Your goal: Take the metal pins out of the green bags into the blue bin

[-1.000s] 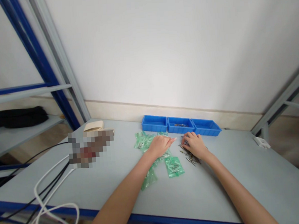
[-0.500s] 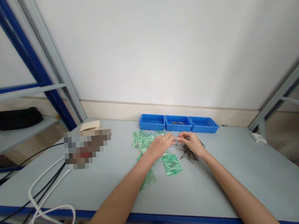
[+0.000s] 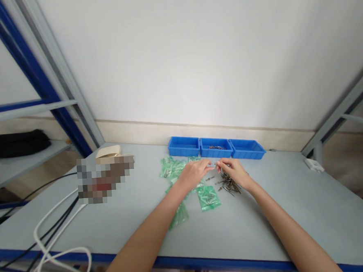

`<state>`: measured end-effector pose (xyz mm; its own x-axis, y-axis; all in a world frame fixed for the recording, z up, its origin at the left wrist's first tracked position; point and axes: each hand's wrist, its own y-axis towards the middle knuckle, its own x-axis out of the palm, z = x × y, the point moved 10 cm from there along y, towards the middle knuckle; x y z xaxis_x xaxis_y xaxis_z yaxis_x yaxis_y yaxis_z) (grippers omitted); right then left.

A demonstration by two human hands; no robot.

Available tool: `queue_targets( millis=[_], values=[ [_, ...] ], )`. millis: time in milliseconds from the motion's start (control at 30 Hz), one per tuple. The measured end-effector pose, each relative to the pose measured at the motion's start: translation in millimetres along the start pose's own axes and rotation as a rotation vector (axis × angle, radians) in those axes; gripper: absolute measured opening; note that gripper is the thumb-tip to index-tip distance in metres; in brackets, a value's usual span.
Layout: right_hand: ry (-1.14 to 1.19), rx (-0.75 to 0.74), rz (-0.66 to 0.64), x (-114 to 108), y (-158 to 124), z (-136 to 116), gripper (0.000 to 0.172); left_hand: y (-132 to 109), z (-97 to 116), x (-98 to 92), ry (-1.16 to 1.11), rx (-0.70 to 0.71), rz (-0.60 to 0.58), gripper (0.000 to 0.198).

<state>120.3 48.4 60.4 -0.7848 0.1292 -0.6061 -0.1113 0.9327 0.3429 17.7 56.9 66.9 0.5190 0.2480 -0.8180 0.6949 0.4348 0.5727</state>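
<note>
My right hand pinches a small metal pin-like part between thumb and fingertips; its exact kind is too small to tell. Facing it, my left hand has thumb and forefinger parted, with nothing visible between them. Below the right hand lies a pile of thin metal pins, partly covered by that hand. One loose pin with a collar rests on the table between the hands. Green plastic bags lie under and beside my left hand, and a filled green bag is nearer to me.
Three blue bins stand in a row at the back: the left bin, the middle bin holding several pins, and the right bin. White cables hang over the table's left edge. A white adapter-like object sits far right.
My hands have drawn slightly apart, and the left fingers have opened. A loose pin now shows on the table beneath them. The small part shows in my right fingertips.
</note>
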Motion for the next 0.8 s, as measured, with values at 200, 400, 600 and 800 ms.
queue_targets(
  millis=[200, 400, 600, 800],
  values=[
    [0.076, -0.021, -0.023, 3.2, -0.6, -0.8, 0.027, 0.0, 2.5, 1.8, 0.014, 0.025, -0.030, 0.032],
    [0.037, -0.033, 0.000, -2.1, -0.7, -3.8, 0.020, 0.9, -0.3, 2.6, 0.025, -0.020, -0.055, 0.034],
    [-0.031, -0.073, 0.014, -4.3, -1.6, -12.4, 0.021, 1.1, 0.3, 5.1, 0.057, -0.034, -0.110, 0.034],
    [-0.087, -0.047, -0.008, -3.0, -2.1, -8.5, 0.029, 1.5, 0.5, 8.7, 0.049, -0.043, -0.150, 0.032]
  ],
)
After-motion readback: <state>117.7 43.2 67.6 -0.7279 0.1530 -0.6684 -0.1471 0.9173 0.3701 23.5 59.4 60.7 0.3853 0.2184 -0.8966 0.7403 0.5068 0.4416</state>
